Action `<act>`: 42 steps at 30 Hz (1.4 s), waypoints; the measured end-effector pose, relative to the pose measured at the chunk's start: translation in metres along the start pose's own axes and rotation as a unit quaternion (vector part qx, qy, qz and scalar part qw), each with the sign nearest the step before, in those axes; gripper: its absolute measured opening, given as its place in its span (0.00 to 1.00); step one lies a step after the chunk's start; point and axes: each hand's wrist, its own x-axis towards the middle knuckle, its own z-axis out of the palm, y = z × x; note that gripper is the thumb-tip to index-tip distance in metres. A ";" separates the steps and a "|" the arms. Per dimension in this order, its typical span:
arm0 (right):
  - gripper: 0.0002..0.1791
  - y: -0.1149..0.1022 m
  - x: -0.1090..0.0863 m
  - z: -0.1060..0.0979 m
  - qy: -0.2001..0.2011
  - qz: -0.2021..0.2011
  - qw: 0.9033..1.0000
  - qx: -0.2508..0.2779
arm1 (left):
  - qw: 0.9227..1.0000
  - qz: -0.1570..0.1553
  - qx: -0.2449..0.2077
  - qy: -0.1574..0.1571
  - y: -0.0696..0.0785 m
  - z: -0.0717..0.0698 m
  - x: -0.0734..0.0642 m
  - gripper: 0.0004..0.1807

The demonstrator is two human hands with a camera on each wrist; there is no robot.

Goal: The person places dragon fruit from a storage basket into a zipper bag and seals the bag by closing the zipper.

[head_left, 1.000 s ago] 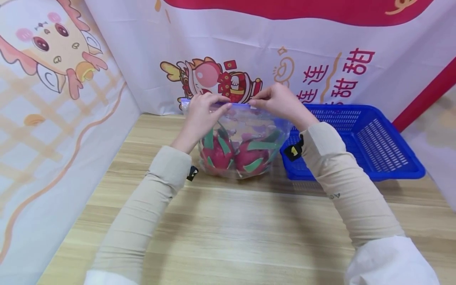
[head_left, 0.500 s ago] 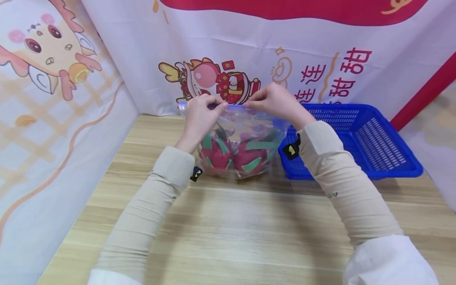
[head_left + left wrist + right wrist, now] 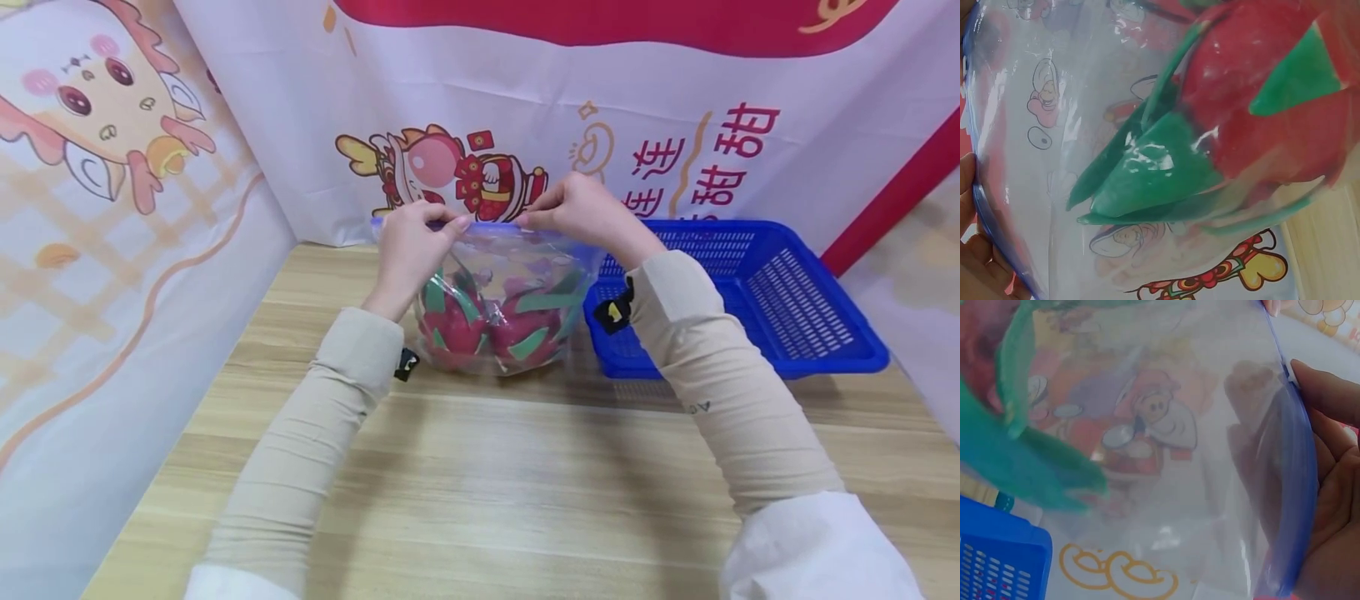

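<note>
A clear zip bag [image 3: 491,254] with a blue-purple zip stands on the wooden table, with two red, green-leafed dragon fruits inside, a left one [image 3: 456,329] and a right one [image 3: 517,333]. My left hand [image 3: 412,254] pinches the bag's top edge near its left end. Right of the edge's middle, my right hand [image 3: 581,215] pinches the zip at a small white slider [image 3: 1291,372], which shows in the right wrist view. In the left wrist view, a dragon fruit [image 3: 1266,131] presses close behind the plastic, and only part of the left fingers [image 3: 982,262] shows.
A blue perforated basket [image 3: 795,317] stands on the table [image 3: 480,483] right of the bag, partly behind my right forearm. A printed white cloth [image 3: 300,108] hangs close behind the bag, and another patterned cloth [image 3: 187,208] borders the left side.
My left hand has shifted slightly left along with the bag's top edge. The right hand's pinch at the zip has moved left only a little, and the fruits stay inside.
</note>
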 end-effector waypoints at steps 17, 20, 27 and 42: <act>0.21 0.012 -0.010 -0.011 -0.010 0.029 0.999 0.023 | 0.981 -0.131 -0.137 -0.053 -0.005 -0.004 0.000 0.17; 0.21 0.014 -0.012 -0.013 -0.006 0.030 0.999 0.030 | 0.980 -0.130 -0.141 -0.051 -0.006 -0.004 0.001 0.17; 0.21 0.022 -0.014 -0.017 0.016 0.016 0.999 0.028 | 0.980 -0.135 -0.139 -0.042 -0.008 -0.006 0.000 0.16; 0.21 0.044 -0.018 -0.024 0.031 0.041 0.998 0.021 | 0.985 -0.119 -0.121 -0.024 -0.012 -0.004 0.002 0.16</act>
